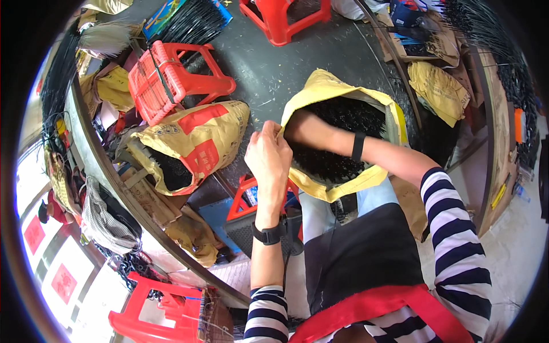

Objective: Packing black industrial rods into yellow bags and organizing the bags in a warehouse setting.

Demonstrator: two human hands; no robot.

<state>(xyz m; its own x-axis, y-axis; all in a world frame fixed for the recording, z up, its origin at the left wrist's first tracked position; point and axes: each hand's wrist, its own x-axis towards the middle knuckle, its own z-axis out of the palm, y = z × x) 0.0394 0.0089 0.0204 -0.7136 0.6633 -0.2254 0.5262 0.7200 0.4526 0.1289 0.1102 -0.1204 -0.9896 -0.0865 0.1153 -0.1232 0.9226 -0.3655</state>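
An open yellow sack (329,84) stands in front of me, full of small black pieces (357,117) too fine to name. My left hand (269,153) pinches the left edge of the sack's mouth, its fingers closed on the material. Inside the sack, my right hand (309,131) reaches toward the left inner wall. Its fingers are hidden by the rim and the dark contents, so what they hold does not show. Both wrists wear black bands.
Left of the sack lies another yellow bag (229,123) with black contents, beside a red plastic stool (197,74). Bundles of thin black strands (191,26) lie farther off. A second red stool (286,23) stands ahead. A curved wooden edge (486,143) runs along my right.
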